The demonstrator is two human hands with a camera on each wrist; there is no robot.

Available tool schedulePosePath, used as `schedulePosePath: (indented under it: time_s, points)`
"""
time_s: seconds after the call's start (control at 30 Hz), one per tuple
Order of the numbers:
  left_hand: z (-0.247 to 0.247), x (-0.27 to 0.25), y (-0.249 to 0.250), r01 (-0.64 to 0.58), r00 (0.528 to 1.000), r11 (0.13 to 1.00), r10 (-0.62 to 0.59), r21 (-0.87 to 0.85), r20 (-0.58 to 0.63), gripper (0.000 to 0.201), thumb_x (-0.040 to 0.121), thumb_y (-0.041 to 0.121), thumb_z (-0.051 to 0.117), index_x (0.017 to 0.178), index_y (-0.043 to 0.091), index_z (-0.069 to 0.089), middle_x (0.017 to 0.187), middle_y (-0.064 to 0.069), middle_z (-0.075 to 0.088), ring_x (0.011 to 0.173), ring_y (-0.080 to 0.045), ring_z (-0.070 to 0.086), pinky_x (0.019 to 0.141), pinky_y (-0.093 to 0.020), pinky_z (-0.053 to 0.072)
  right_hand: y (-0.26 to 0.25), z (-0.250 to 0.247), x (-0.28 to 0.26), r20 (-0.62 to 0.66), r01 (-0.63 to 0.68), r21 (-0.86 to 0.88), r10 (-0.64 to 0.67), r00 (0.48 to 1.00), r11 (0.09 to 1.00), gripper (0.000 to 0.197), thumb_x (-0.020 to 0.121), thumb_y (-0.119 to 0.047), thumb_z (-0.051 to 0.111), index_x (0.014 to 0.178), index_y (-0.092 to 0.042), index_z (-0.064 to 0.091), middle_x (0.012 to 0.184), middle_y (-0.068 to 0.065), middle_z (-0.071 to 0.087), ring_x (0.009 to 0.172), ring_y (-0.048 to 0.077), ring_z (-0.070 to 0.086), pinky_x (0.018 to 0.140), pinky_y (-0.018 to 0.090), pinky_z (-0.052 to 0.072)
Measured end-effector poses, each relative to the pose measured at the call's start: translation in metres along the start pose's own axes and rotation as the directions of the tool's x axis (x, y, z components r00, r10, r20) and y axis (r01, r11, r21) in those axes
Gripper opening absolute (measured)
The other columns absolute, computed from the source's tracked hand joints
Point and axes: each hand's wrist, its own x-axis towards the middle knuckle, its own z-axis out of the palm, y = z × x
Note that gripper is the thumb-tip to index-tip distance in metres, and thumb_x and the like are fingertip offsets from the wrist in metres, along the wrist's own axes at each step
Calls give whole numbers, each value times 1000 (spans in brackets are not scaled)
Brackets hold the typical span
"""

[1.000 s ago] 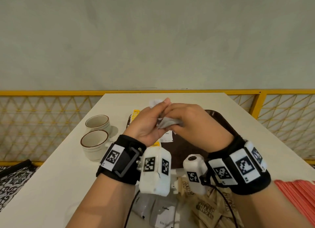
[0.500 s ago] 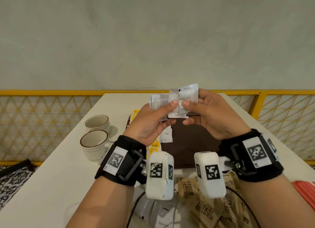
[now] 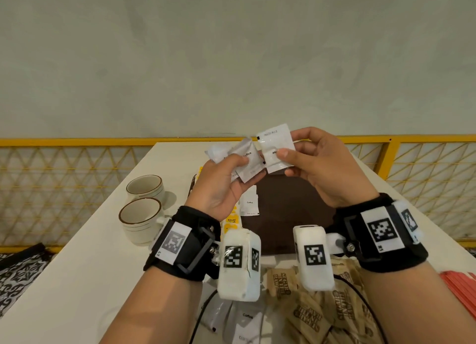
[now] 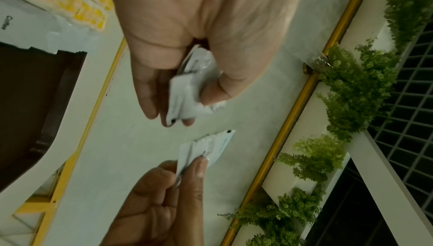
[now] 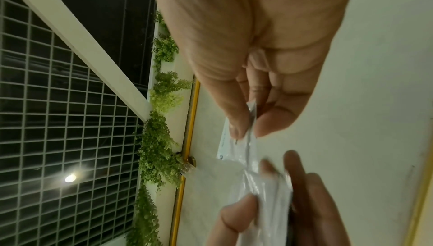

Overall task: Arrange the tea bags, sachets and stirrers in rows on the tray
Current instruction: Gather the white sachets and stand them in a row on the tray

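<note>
Two cups stood at the bench's left, clear of the work. The left hand kept a closed grip on a fanned stack of coffee sachets above the tray, evidently as a supply. The right hand pinched one sachet just apart from the stack, seemingly singled out for placing. One sachet and yellow tea bags already lay along the tray's left side. Sugar packets and red stirrers waited nearest the person, unsorted.
</note>
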Motion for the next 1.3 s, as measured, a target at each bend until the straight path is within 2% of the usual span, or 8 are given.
schedulePosePath:
  time_s: [0.17,0.33,0.5,0.77,0.93,1.07,1.2,1.3]
  points:
    - [-1,2,0,-24,998,1000,25,20,-56,21,90,-8,40,82,0,58,72,-8,66,72,-21,70,76,-32,56,1,0,0,-27,20,-9,-20,999,1000,15,84,2,65,91,-9,60,84,5,71,75,17,68,60,21,55]
    - [-4,3,-1,76,997,997,-76,23,-22,11,96,16,52,104,11,57,71,-4,51,62,-15,56,64,-27,52,5,0,-1,-46,279,-387,-320,946,879,18,80,-7,73,78,-22,64,69,-14,63,55,11,47,55,17,40]
    - [-2,4,-5,264,965,965,-264,-1,6,27,86,39,61,91,13,56,64,-2,47,60,-14,51,61,-27,51,7,-1,-1,181,409,-399,-367,913,821,24,78,12,66,76,-12,68,91,1,70,86,16,66,80,30,53]
    - [-1,3,-12,107,994,969,-101,223,-36,25,95,37,52,90,12,53,80,-9,66,75,-21,66,79,-33,56,18,0,4,330,586,-679,-529,782,443,22,72,9,56,69,-9,69,83,1,68,78,13,62,73,18,46]
    - [1,-1,-16,230,956,961,-253,152,149,51,91,53,41,103,8,62,92,-10,70,87,-20,69,79,-35,58,24,21,-1,398,580,-588,-423,814,564,17,75,5,61,82,-7,71,90,-1,65,84,8,61,77,18,50]
    - [-2,1,-14,259,957,963,-265,70,115,57,83,58,47,107,8,61,97,-12,66,90,-20,64,82,-33,55,16,23,-7,278,351,-313,-268,922,882,26,83,6,63,99,-15,57,102,2,61,97,10,66,83,32,55]
    - [0,0,-12,322,941,946,-325,42,98,65,75,64,49,107,9,55,80,-9,57,70,-18,62,63,-30,58,16,11,-6,438,403,-675,-105,893,618,89,71,-26,82,143,-29,32,145,-11,39,135,2,31,108,23,27]
    - [4,-3,-15,330,922,928,-356,172,155,66,84,68,33,105,14,64,89,-7,69,81,-18,69,70,-30,57,27,18,-4,482,424,-792,23,876,439,101,68,-40,82,149,-30,22,147,-11,32,142,10,18,116,41,18]
